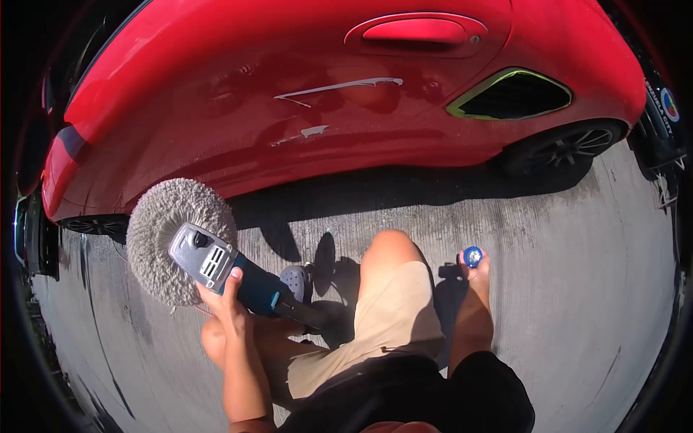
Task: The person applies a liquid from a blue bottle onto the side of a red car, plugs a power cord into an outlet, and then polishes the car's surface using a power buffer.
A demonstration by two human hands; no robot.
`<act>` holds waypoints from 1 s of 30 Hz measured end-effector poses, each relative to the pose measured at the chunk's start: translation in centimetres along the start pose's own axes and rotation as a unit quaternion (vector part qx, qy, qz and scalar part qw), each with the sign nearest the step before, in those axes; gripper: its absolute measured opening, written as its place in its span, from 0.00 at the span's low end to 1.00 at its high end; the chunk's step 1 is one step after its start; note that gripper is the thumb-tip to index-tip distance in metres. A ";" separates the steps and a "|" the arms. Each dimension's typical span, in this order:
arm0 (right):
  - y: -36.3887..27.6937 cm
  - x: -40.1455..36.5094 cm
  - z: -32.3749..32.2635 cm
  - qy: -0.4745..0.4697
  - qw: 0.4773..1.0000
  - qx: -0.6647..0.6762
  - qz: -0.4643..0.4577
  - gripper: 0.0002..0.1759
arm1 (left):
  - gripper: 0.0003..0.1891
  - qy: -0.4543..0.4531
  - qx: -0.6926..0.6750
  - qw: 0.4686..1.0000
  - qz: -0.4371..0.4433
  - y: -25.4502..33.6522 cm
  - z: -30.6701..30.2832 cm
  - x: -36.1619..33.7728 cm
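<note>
My left hand (229,302) is wrapped round the head end of a teal and silver power polisher (254,285), thumb on top of the body. Its round, shaggy grey-white wool pad (155,234) faces the lower side of the red car (238,144) and overlaps it in this view. On the right, my right hand (476,273) grips a bottle (473,257) seen from above, with a blue ring round its top; the rest is hidden by the fingers. Two pale grey smears show on the door, a long thin streak (339,88) and a shorter patch (315,131).
A door handle (415,30) and a dark side vent (516,95) edged in green tape are on the car. The rear wheel (567,148) stands at right. Concrete ground (563,289) lies below. My grey clog (294,281) is beside the polisher.
</note>
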State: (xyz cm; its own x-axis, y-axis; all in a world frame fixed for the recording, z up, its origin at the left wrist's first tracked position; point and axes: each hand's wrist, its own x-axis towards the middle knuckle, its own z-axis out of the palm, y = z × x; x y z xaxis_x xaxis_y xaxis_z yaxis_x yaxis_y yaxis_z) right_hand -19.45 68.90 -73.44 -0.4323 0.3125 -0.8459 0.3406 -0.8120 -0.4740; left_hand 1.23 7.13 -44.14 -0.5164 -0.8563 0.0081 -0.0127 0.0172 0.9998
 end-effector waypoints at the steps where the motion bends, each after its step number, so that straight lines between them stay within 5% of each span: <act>1: -0.5 0.1 -0.6 -0.015 1.000 -0.022 -0.007 0.20 | 0.30 -0.007 -0.004 1.000 -0.004 -0.1 -0.2 0.1; 9: -3.3 -3.7 0.8 0.027 0.999 0.011 0.031 0.36 | 0.29 -0.044 -0.028 0.999 -0.009 0.4 -0.3 0.2; 15: -3.6 -5.3 2.6 0.072 0.996 0.020 0.055 0.37 | 0.30 -0.060 -0.016 0.998 -0.013 0.5 -0.6 0.4; 19: -4.2 -5.3 1.8 -0.002 0.999 -0.039 0.025 0.37 | 0.37 -0.057 -0.021 0.998 -0.022 0.5 -0.8 0.3; 23: -4.1 -9.1 2.5 0.130 0.983 -0.123 -0.034 0.43 | 0.29 -0.058 -0.023 0.998 -0.030 1.3 -0.1 -0.1; 26: -3.8 -12.1 2.1 0.146 0.917 -0.311 -0.203 0.44 | 0.29 -0.066 -0.038 0.996 -0.040 1.1 0.1 -0.1; 27: -3.3 -12.4 1.7 0.173 0.823 -0.425 -0.336 0.42 | 0.29 -0.068 -0.040 0.995 -0.056 1.0 0.0 0.0; 29: -1.4 -12.3 0.4 0.184 0.542 -0.594 -0.566 0.37 | 0.29 -0.064 -0.036 0.994 -0.082 -0.6 -0.5 0.6; 30: -0.4 -12.3 1.1 0.132 0.523 -0.622 -0.568 0.34 | 0.35 -0.068 -0.028 0.988 -0.137 -0.8 -0.1 1.0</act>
State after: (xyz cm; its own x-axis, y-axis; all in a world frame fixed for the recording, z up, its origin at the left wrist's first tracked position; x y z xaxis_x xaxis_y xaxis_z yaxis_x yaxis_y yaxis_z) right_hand -15.15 64.87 -62.56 -0.8715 0.4349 0.2267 0.3396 0.8686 -0.3607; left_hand 0.83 6.19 -44.96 -0.6099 -0.7479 -0.2622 -0.1219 -0.2383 0.9635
